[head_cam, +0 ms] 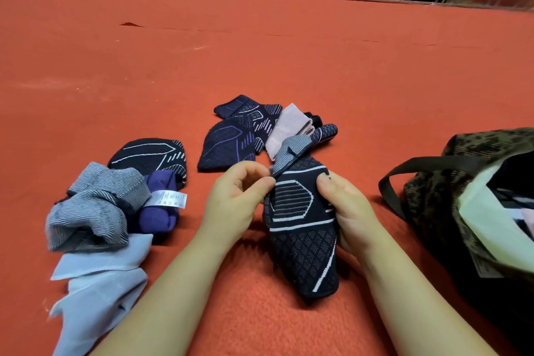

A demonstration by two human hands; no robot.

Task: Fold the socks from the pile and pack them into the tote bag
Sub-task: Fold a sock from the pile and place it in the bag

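Gripping one dark patterned sock (pixel 300 228) at centre, both hands, left (pixel 231 205) and right (pixel 346 211), pinch its edges; two sock heaps lie at nine (pixel 115 205) and twelve o'clock (pixel 254 130), one tote bag (pixel 468 182) at three.

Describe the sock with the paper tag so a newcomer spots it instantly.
Start at the left heap on the orange carpet. The purple sock sits at its right edge, beside grey striped fabric. It alone is solid purple and wears a white printed band.
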